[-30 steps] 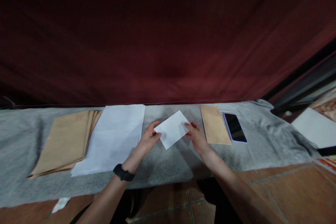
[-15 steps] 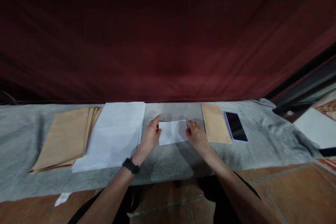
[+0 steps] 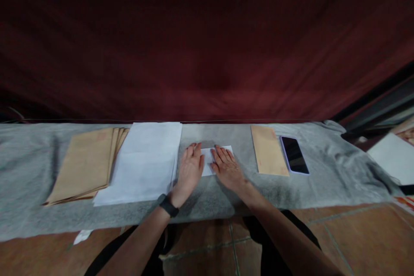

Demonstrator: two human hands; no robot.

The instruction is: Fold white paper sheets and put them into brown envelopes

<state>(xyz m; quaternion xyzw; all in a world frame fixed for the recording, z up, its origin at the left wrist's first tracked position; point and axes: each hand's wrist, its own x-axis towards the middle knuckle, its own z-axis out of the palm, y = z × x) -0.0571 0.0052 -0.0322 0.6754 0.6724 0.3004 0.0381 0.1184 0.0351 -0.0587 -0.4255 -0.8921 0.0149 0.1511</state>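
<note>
A small white piece of paper (image 3: 208, 161), perhaps folded, lies on the grey cloth (image 3: 207, 133) in front of me. My right hand (image 3: 225, 164) is flat on its right part, fingers stretched out and covering much of it. At the paper's left edge rests my left hand (image 3: 190, 164), its fingers extended and close together, with a dark band on the wrist. Neither hand grips anything. Left of my left hand is a stack of white sheets (image 3: 145, 161), and a single brown envelope (image 3: 269, 151) lies to the right of my right hand.
Several brown envelopes (image 3: 84, 161) are fanned at the left, partly against the white sheets. A phone with a purple edge (image 3: 294, 155) lies beside the single envelope. A dark red curtain (image 3: 207, 77) hangs behind the cloth. A white scrap (image 3: 83, 236) is on the tiled floor (image 3: 207, 246).
Both hands have gone from curled at the paper's two sides to flattened, the right one moving left onto the paper. The view has shifted slightly.
</note>
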